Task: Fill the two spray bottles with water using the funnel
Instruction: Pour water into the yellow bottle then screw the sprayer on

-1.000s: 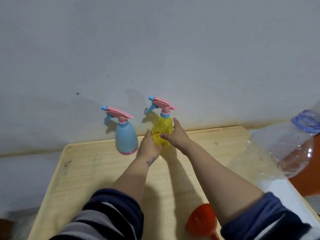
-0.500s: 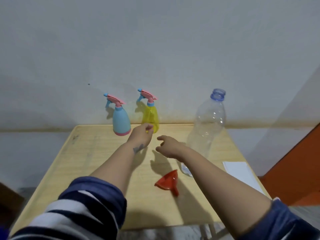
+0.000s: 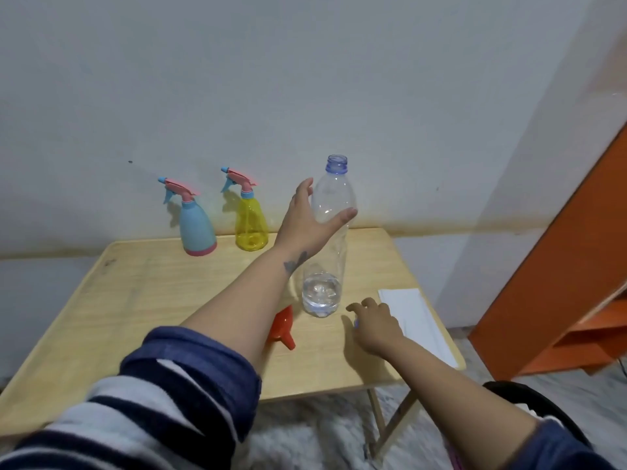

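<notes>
Two spray bottles with pink triggers stand at the table's back edge by the wall: a blue spray bottle [image 3: 197, 228] and, to its right, a yellow spray bottle [image 3: 251, 223]. A clear water bottle [image 3: 326, 252] without a cap stands mid-table with a little water at its bottom. My left hand [image 3: 307, 220] spreads wide against its upper part, thumb across the front, fingers straight. A red funnel [image 3: 283, 329] lies on its side by the bottle's base, partly behind my left forearm. My right hand [image 3: 375, 322] rests on the table, fingers curled over a small blue bottle cap [image 3: 356, 322].
The wooden folding table [image 3: 135, 300] stands against a grey wall. A white paper sheet [image 3: 415, 320] lies at its right edge. An orange cabinet [image 3: 559, 283] stands to the right, and a black chair part [image 3: 529, 398] is near my right arm.
Both hands left the yellow spray bottle. My left hand swung right to the clear bottle's upper part. My right hand dropped to the table beside the bottle's base. The camera pulled back.
</notes>
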`<state>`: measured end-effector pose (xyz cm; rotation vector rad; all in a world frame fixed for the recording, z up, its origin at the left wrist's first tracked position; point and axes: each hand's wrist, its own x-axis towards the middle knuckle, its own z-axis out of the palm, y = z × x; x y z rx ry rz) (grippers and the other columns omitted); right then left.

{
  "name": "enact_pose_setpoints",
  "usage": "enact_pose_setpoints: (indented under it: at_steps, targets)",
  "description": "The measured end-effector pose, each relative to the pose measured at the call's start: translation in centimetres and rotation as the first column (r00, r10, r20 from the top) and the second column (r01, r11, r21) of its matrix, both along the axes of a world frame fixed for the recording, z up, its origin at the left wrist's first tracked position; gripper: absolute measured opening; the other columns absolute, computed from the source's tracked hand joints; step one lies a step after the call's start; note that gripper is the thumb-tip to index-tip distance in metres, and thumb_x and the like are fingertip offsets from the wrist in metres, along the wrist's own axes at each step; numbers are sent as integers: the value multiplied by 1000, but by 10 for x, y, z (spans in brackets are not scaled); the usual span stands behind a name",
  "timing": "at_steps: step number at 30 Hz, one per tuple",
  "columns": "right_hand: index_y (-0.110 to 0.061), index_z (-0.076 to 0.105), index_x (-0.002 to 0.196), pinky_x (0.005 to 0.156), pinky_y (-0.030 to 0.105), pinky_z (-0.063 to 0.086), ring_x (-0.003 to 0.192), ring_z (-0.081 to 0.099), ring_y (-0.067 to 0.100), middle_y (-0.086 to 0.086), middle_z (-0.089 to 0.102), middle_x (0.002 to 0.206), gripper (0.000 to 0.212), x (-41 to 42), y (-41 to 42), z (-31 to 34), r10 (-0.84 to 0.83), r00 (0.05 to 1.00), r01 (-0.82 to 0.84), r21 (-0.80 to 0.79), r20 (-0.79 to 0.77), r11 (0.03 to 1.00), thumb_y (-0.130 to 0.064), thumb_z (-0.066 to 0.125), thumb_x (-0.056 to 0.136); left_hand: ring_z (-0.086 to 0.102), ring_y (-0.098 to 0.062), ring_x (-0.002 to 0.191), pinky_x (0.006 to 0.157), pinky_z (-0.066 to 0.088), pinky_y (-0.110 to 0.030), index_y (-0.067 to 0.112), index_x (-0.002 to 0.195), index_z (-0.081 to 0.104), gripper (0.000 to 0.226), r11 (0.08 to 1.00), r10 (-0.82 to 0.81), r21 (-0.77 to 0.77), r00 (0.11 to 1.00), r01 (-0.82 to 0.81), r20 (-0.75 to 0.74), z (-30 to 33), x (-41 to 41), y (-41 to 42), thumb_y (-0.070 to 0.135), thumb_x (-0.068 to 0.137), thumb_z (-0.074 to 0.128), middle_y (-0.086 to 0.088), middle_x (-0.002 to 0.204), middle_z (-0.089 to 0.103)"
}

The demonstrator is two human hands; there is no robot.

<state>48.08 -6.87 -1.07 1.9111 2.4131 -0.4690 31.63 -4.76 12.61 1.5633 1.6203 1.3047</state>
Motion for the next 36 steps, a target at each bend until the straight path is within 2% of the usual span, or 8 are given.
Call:
enact_pose_setpoints:
  at_steps: [3,7,9,14,20,25,30,36]
  targets:
    - [-29,40,141,97,41,40,126,39,32,6,35,146,40,4,5,-14,46,996,-45,-21,72,999,-32,34,101,40,-18,135,111,36,-35,22,147,23,94,1000,27,13,999,-27,-39,-5,4,8,46,74,76,2,151,34]
    - [-21,57,122,82,34,43,114,45,27,1,50,118,36,7,3,-29,62,996,-67,65,67,996,-14,46,88,39,-17,137,108,33,-27,26,147,22,88,999,13,35,1000,-13,-8,-13,4,10,42,78,74,1,151,33]
    - [-18,60,117,76,28,40,112,49,25,-2,48,104,33,9,6,-30,27,1000,-28,86,13,996,-11,48,87,37,-16,138,104,32,-24,28,148,20,87,999,12,36,1000,-11,-17,-15,4,11,42,80,72,2,153,32]
    - [-17,59,127,86,31,45,112,56,27,9,58,117,37,3,31,27,-41,955,108,215,-295,971,-16,48,91,37,-18,139,106,35,-30,32,149,16,88,1000,-2,27,1000,2,-13,-18,5,10,43,81,71,3,155,30]
    - [-14,65,109,83,29,50,91,65,21,4,68,103,28,-12,47,167,34,658,344,340,-752,875,-12,56,83,40,-20,138,110,37,-36,34,148,15,89,1000,6,12,1000,-6,-18,-17,6,7,44,80,71,2,155,31]
    - [-16,60,100,63,15,43,75,60,5,-4,64,97,18,-25,50,243,143,453,344,320,-880,883,-20,65,83,38,-21,139,109,36,-36,35,149,12,88,1000,8,-9,1000,-8,-30,-15,8,5,44,83,68,2,157,28]
    - [-16,63,90,65,19,43,91,66,14,-2,67,98,16,-38,59,239,179,589,160,331,-788,930,-24,73,80,37,-22,140,110,36,-39,35,150,10,90,999,9,-35,1000,-9,-9,-14,8,4,43,83,69,1,157,28]
    - [-16,55,134,93,21,38,118,56,17,1,59,133,41,-35,67,241,219,812,-57,300,-541,952,-16,56,92,37,-23,139,110,36,-37,35,150,11,89,999,9,-47,1000,-8,12,-15,8,4,42,82,69,1,156,30]
